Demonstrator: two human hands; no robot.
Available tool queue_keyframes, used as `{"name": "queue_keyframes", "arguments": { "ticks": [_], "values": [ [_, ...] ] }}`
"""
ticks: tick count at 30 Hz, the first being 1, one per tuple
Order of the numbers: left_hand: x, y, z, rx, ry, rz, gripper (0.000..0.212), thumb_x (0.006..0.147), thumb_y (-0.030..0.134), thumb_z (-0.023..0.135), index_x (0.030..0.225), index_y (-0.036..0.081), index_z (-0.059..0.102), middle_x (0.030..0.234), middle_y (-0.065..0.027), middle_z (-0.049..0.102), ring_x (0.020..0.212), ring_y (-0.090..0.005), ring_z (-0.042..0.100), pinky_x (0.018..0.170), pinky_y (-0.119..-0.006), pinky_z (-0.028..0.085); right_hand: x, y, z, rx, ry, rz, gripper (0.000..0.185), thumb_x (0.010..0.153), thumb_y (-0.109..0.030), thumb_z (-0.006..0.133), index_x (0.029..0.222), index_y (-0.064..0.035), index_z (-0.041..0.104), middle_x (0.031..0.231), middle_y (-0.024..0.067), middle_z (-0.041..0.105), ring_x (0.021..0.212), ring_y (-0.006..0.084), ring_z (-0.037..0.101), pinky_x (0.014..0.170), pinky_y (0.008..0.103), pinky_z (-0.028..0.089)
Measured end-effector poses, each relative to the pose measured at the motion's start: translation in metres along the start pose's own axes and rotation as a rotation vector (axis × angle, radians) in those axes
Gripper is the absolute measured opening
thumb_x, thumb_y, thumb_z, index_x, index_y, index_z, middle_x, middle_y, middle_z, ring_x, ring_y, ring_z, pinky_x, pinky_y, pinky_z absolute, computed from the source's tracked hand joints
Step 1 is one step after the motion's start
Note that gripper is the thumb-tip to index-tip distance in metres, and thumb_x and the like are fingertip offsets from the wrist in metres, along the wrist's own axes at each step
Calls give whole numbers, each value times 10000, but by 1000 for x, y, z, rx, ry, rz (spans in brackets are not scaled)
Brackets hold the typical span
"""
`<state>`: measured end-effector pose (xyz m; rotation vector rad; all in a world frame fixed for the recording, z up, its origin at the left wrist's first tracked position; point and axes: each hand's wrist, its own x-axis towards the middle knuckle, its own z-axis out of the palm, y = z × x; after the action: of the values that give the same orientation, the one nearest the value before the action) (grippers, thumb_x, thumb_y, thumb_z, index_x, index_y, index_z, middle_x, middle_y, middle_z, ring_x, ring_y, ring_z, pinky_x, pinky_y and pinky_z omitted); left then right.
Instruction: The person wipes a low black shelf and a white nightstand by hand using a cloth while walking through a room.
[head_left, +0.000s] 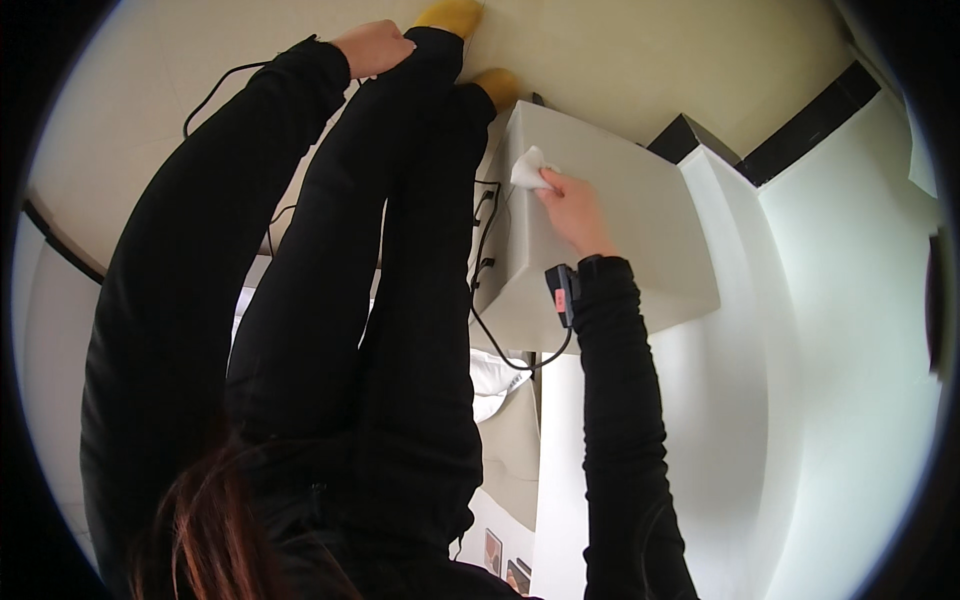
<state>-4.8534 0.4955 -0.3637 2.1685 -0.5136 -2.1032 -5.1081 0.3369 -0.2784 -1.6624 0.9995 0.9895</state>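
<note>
My right hand (574, 214) grips a crumpled white cloth or tissue (529, 169) against the pale top of a small cabinet (637, 202), near its edge. A dark device (560, 295) with a pink sticker sits at my right wrist, and a black cable (499, 352) loops from it past the dark handles on the cabinet's front. My left hand (375, 49) is curled beside my black trouser leg, close to the shin; its fingertips are partly hidden, and I cannot tell whether it holds anything.
Yellow socks or slippers (496, 88) are on my feet on the pale floor (585, 45). Behind the cabinet stands a white wall (847, 247) with a black skirting board (814, 124). White bedding (491, 382) lies past the cabinet's other side. Another black cable (214, 91) trails by my left arm.
</note>
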Motion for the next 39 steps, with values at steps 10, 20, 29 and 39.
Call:
{"name": "queue_keyframes", "arguments": {
  "ticks": [10, 20, 29, 39],
  "values": [
    [-29, -77, 9, 43, 193, -10, 353, 774, 304, 428, 910, -19, 474, 723, -86, 527, 604, -156, 507, 563, -277, 419, -30, -18, 10, -26, 32, -164, 225, 717, -120, 531, 930, -56, 566, 827, 165, 567, 764, 312, 539, 676, 327, 421],
    [-83, -162, 92, -91, 338, 160, 346, 781, 288, 412, 937, -12, 483, 800, -89, 554, 657, -174, 530, 598, -272, 430, -91, -23, 70, -844, 333, -487, 151, 686, -49, 492, 788, -50, 603, 945, 76, 561, 957, 257, 473, 761, 372, 388],
    [-154, -262, 203, 3, 218, 55, 301, 782, 258, 442, 924, -5, 479, 802, -127, 549, 733, -199, 535, 635, -295, 420, -94, -1, 132, -1424, 514, -580, 84, 630, -86, 501, 593, -71, 575, 650, 22, 551, 729, 174, 486, 630, 313, 354],
    [-152, -359, 176, -91, 288, 59, 300, 784, 249, 427, 924, -11, 478, 765, -53, 527, 682, -129, 489, 610, -255, 409, -133, 33, 205, -1405, 595, -327, 78, 632, -84, 503, 601, -71, 573, 656, 33, 559, 719, 186, 504, 607, 316, 379]
  ]
}}
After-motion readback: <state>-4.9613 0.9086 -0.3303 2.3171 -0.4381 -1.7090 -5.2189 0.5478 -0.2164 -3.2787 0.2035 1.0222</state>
